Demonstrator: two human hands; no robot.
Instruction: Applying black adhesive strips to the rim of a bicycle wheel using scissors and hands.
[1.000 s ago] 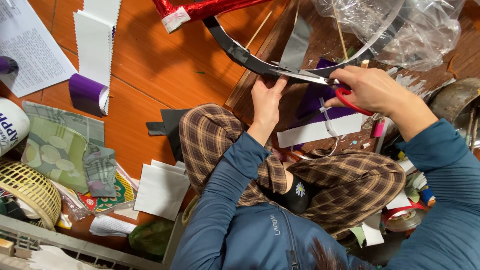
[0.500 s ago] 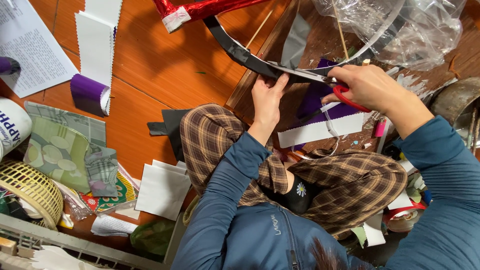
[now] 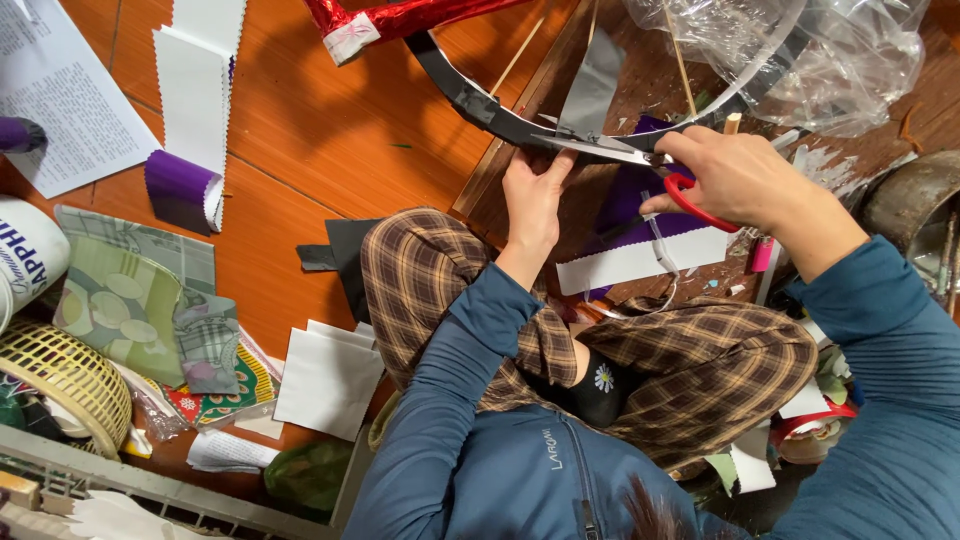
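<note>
- The left hand (image 3: 533, 195) pressed its fingers on the curved black strip wrapped in grey tape (image 3: 480, 100), which lay in the far middle over the brown wooden board (image 3: 520, 160).
- The right hand (image 3: 735, 178) held the red-handled scissors (image 3: 640, 165), its grip closed through the loops, the blades at a grey tape flap (image 3: 592, 85).
- The strip looked light, springy and rather stiff; the best hold seemed just beside the cut.
- The tape flap looked thin and floppy.
</note>
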